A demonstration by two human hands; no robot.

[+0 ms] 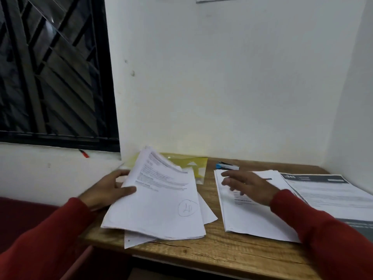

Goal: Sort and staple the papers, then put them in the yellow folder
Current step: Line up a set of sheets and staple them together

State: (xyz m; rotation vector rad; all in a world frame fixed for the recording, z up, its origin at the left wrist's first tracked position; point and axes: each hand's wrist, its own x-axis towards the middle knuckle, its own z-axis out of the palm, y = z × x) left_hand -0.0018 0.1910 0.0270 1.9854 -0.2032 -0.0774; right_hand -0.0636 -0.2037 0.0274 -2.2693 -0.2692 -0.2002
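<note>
At centre left the left hand (109,188) grips the loose stack (161,199), which half covers the yellow folder (198,167) behind it, so fan one sheet clear before the open right hand (248,185), hovering over the sorted pile (252,219) right of centre by the stapler (227,166), takes it.

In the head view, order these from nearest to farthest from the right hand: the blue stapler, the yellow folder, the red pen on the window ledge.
From the right hand:
1. Blue stapler, just beyond the fingertips, at the desk's back.
2. Yellow folder, further left, partly under the left paper stack.
3. Red pen, far left on the ledge.
</note>
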